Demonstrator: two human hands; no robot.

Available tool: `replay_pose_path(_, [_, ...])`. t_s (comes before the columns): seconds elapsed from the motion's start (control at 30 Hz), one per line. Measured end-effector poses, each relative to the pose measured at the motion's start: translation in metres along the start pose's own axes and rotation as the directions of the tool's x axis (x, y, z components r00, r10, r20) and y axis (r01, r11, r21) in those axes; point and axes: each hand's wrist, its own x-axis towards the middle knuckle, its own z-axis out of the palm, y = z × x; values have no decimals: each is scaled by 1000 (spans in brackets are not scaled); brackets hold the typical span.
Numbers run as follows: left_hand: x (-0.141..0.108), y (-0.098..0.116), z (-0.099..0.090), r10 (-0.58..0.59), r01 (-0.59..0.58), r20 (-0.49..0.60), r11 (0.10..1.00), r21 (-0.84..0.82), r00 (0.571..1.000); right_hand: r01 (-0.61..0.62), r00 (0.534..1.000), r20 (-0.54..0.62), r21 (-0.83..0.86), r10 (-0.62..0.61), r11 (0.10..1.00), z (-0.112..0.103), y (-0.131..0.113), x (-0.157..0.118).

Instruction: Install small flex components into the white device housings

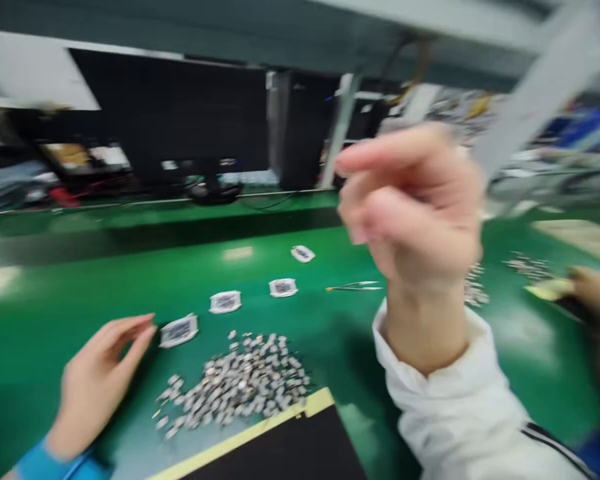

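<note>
My left hand (100, 380) rests open on the green mat (325, 347), its fingertips just beside a white square label with a dark centre (179, 330). Two more such labels (225, 301) (283, 287) and a tilted one (303, 253) lie beyond it. A heap of small grey-silver parts (235, 383) sits below them. My right hand (410, 207) is raised and blurred above the mat, fingers curled together, and anything in them is hidden. Metal tweezers (355, 286) lie just left of its wrist.
A black board with a yellow edge (275, 447) sits at the near edge. Right of my wrist lie more small parts (475, 287). A co-worker's hand (595, 300) holds a yellow-green item (550, 289) at the right. A dark monitor (170, 120) stands behind the bench.
</note>
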Motion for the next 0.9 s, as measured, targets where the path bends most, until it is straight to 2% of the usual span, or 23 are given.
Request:
replay_pose_path(0.03, [-7, -11, -12, -22, 22, 0, 999, 38, 1000, -56, 980, 195, 75, 41, 996, 26, 13, -1])
replay_pose_path(0.07, [-12, -20, -18, -57, 56, 35, 998, 28, 998, -117, 917, 392, 80, 77, 990, 54, 25, -5])
replay_pose_path(0.1, [-14, -28, -21, -80, 80, 38, 997, -8, 996, -136, 843, 531, 60, 84, 989, 80, 37, -13])
replay_pose_path(0.13, [-14, -34, -21, -102, 101, 28, 995, 11, 994, -127, 782, 617, 22, 86, 992, 104, 47, -22])
replay_pose_path(0.17, [-12, -38, -19, -118, 118, 22, 993, 23, 993, -73, 764, 639, -51, 89, 996, 125, 57, -32])
replay_pose_path(0.2, [-11, -40, -16, -137, 137, 10, 991, -9, 991, 2, 767, 636, -132, 83, 991, 141, 66, -43])
replay_pose_path(0.27, [-8, -39, -12, -111, 112, 34, 993, -36, 993, 107, 774, 624, -298, 109, 948, 160, 82, -62])
replay_pose_path(0.37, [-8, -31, -12, 35, -25, 135, 997, -76, 990, 144, 782, 604, -413, 153, 899, 160, 97, -79])
replay_pose_path(0.43, [-9, -28, -12, 124, -98, 243, 988, -115, 962, 141, 765, 625, -397, 155, 907, 151, 103, -85])
replay_pose_path(0.5, [-9, -28, -11, 161, -122, 347, 984, -131, 924, 139, 744, 652, -364, 145, 921, 140, 104, -87])
replay_pose_path(0.57, [-9, -29, -9, 158, -117, 392, 985, -126, 906, 131, 729, 665, -365, 160, 922, 131, 103, -88])
replay_pose_path(0.63, [-9, -31, -7, 143, -107, 383, 988, -114, 912, 120, 731, 657, -390, 185, 913, 128, 97, -85])
replay_pose_path(0.7, [-9, -30, -5, 140, -118, 335, 989, -86, 932, 92, 740, 643, -387, 197, 917, 135, 89, -81])
replay_pose_path(0.8, [-7, -28, -5, 162, -166, 270, 986, -10, 949, 61, 738, 654, -308, 165, 949, 159, 79, -73])
replay_pose_path(0.9, [-8, -25, -4, 222, -239, 300, 971, 22, 928, 69, 727, 676, -250, 123, 966, 183, 76, -72])
